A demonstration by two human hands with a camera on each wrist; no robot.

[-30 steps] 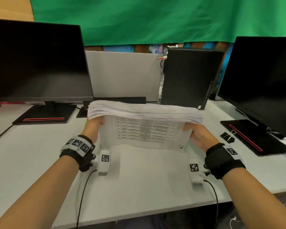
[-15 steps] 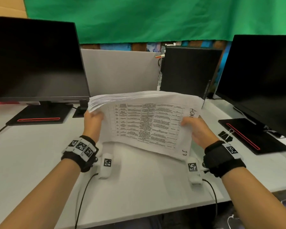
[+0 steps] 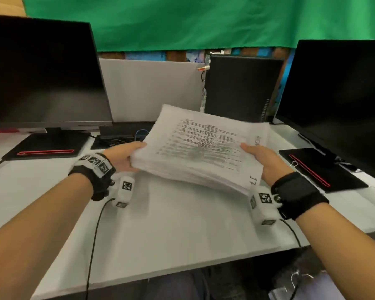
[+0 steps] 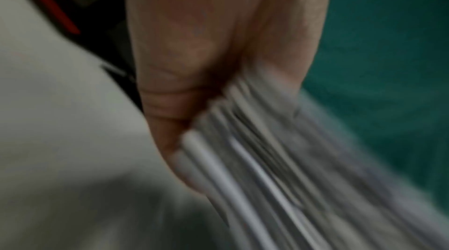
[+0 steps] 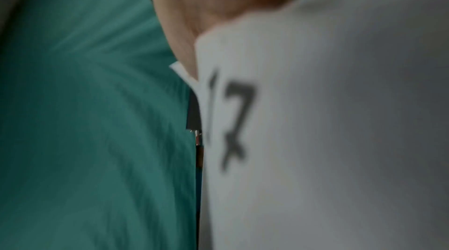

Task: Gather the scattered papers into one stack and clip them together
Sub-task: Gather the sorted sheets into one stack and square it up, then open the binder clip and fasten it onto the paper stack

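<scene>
A thick stack of printed white papers [image 3: 204, 148] is held above the white desk [image 3: 171, 230], lying nearly flat with its face up and a handwritten "17" at the near right corner. My left hand [image 3: 126, 155] grips the stack's left edge, thumb on top; the sheet edges [image 4: 243, 158] fan out below my palm [image 4: 194, 42] in the blurred left wrist view. On the other side my right hand [image 3: 262, 158] grips the right edge, and the "17" sheet [image 5: 316, 119] fills the right wrist view. A black binder clip [image 3: 296, 163] lies on the desk just right of my right hand.
A black monitor [image 3: 41, 72] stands at the left and another monitor [image 3: 338, 100] at the right, each on a black base with a red stripe. A black computer case [image 3: 240, 87] and a grey partition [image 3: 149, 89] stand behind. Cables [image 3: 121, 137] lie at the back.
The stack stood on its long edge on the desk a second ago; both hands have lifted it, tipped it face up and turned it nearly flat, shifted a little to the right.
</scene>
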